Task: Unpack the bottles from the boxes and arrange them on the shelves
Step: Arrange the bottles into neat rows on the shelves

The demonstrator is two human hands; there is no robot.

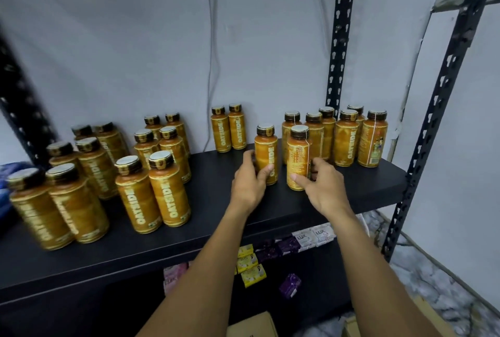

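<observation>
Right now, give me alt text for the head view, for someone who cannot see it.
Two bare hands each grip an upright orange bottle, left hand on the left bottle, right hand on the right bottle, standing on a black shelf. More identical bottles stand in clusters on it.

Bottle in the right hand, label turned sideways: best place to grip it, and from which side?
Grip the bottle low on its straight body, from the front, as the right hand does now. It stands upright on the shelf; more bottles crowd behind it and the left hand's bottle stands close beside, so only the front is open.
</observation>
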